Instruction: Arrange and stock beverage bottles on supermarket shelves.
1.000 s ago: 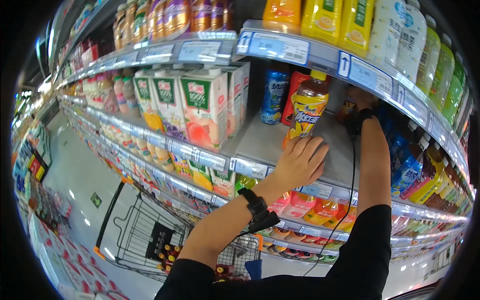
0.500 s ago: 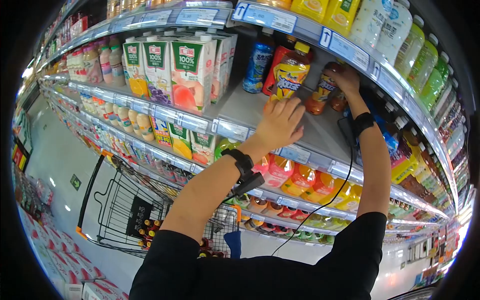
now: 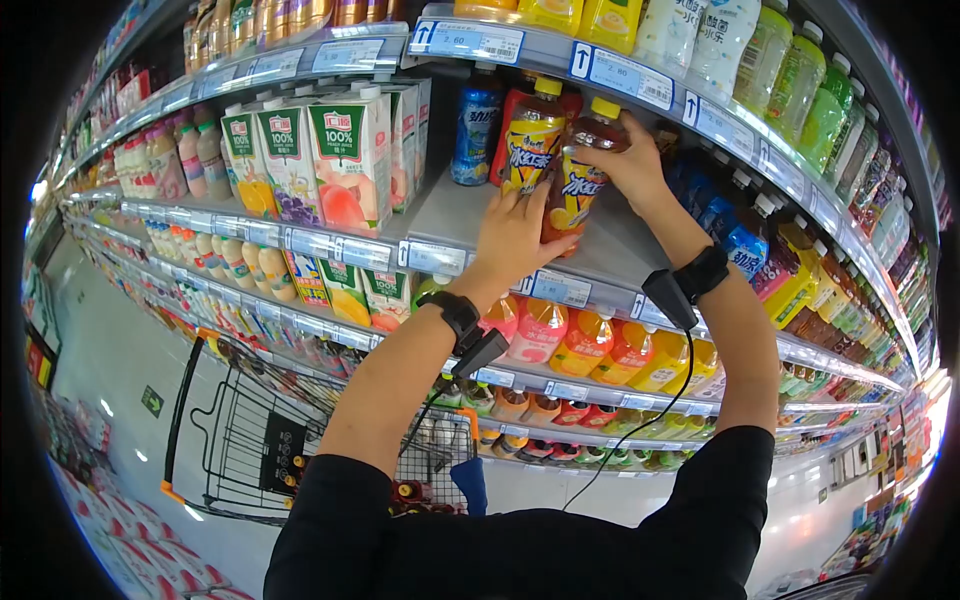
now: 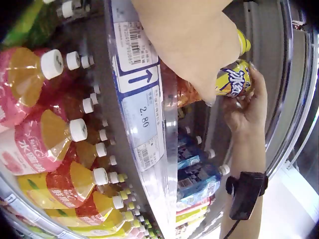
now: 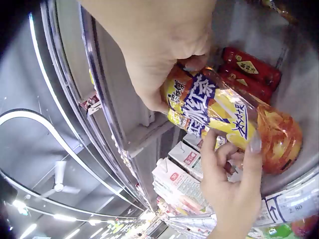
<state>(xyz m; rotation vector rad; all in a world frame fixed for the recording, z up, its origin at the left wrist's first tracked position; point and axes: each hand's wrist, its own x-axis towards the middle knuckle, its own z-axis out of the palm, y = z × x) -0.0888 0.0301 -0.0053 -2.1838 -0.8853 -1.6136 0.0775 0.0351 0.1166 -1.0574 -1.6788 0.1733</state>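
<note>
In the head view, two iced tea bottles with yellow caps stand side by side: a left bottle [image 3: 531,145] and a right bottle [image 3: 577,188], which tilts slightly. My right hand [image 3: 637,168] grips the right bottle near its neck; the right wrist view shows that bottle [image 5: 214,107] at close range. My left hand [image 3: 515,242] is low before both, its fingers at the left bottle and its thumb by the right bottle's base. In the right wrist view the left hand [image 5: 234,186] touches the held bottle with loosely bent fingers.
Blue bottle [image 3: 477,130] and red packages stand at the left bottle's side and back. Juice cartons [image 3: 345,165] fill the shelf to the left, blue bottles [image 3: 738,235] the right. The shelf edge [image 3: 560,288] runs below my hands; a wire cart [image 3: 240,430] is at lower left.
My right hand has come forward and left from deep in the shelf, bringing a bottle beside the left one. The left hand stays near the front, its thumb now by the brought bottle.
</note>
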